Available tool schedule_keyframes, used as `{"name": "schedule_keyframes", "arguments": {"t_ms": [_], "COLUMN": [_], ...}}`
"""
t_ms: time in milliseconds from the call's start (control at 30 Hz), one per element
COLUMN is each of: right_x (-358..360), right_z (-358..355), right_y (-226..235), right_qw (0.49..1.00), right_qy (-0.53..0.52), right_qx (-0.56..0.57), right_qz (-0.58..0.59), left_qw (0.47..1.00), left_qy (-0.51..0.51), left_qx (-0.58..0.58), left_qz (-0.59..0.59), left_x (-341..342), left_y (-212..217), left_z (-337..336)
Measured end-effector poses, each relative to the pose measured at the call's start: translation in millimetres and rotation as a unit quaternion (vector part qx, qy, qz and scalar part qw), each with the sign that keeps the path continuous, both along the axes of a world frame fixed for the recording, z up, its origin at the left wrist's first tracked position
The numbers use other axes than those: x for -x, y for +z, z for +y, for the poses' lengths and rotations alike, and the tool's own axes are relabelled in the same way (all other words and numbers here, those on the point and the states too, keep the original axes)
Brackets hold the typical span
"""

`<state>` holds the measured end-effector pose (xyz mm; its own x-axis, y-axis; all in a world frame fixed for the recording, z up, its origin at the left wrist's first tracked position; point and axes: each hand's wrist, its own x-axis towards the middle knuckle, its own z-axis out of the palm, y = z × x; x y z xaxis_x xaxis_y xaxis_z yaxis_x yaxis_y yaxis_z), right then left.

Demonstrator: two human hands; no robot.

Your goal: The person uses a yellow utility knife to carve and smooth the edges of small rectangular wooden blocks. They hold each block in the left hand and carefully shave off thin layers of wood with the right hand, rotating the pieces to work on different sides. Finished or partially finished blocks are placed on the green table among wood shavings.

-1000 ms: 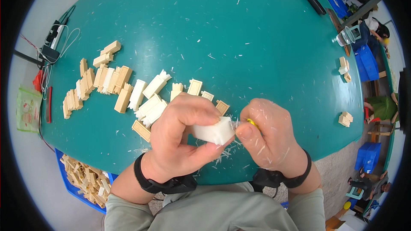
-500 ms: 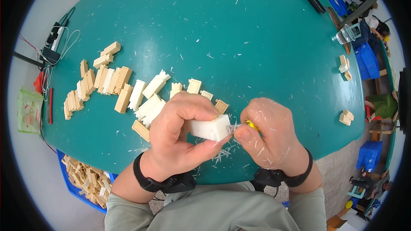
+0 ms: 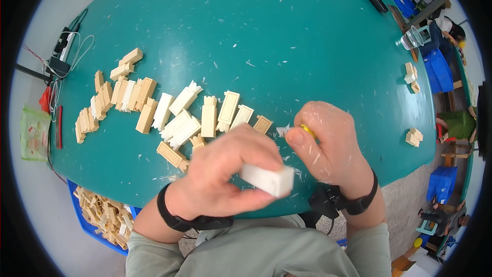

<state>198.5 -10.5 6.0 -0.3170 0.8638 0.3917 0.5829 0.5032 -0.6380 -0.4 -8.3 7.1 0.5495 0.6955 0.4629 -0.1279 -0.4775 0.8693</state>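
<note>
Near the table's front edge, my left hand (image 3: 225, 174) grips a white rectangular block (image 3: 279, 180) between thumb and fingers, slightly blurred, its square end turned to the right. My right hand (image 3: 328, 141) is closed around a small yellow-handled tool (image 3: 307, 130), most of it hidden in the fist. Pale shavings (image 3: 283, 131) cling about the tool's tip, and bits of shaving stick to the back of this hand. The tool and the block are apart. Just beyond my left hand lie several cream and tan blocks (image 3: 208, 118) with notched ends.
More tan blocks (image 3: 146, 92) lie in rows on the left of the green table (image 3: 307, 31). A blue bin (image 3: 95, 233) full of pieces stands at lower left. At the right edge are a few blocks (image 3: 414, 137) and a clear plastic cup (image 3: 411, 39). Shavings dot the table.
My left hand has moved the white block right and toward me, away from the tool. My right hand has lifted slightly away. More blocks now show beyond the left hand.
</note>
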Motion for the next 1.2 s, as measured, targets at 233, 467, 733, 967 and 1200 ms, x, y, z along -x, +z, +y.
{"name": "schedule_keyframes", "arguments": {"t_ms": [233, 467, 733, 967, 1200], "right_x": [-4, 1, -3, -3, 4], "right_z": [-8, -8, 2, -9, -11], "right_y": [16, 14, 4, 17, 13], "right_qw": [0.995, 0.995, 1.000, 0.991, 0.994], "right_qy": [0.063, 0.087, 0.001, 0.090, 0.091], "right_qx": [0.045, 0.019, 0.013, 0.068, 0.030], "right_qz": [0.058, 0.042, -0.013, 0.065, 0.049], "left_qw": [0.994, 0.997, 0.997, 0.993, 0.993], "left_qy": [0.044, 0.053, -0.052, 0.038, 0.056], "left_qx": [0.088, 0.053, 0.055, 0.111, 0.099], "left_qz": [-0.045, -0.020, -0.034, -0.027, -0.028], "left_x": [3, 6, 0, 7, 6], "left_y": [1, 0, 2, 5, 3], "left_z": [1, 3, -5, 1, 1]}}
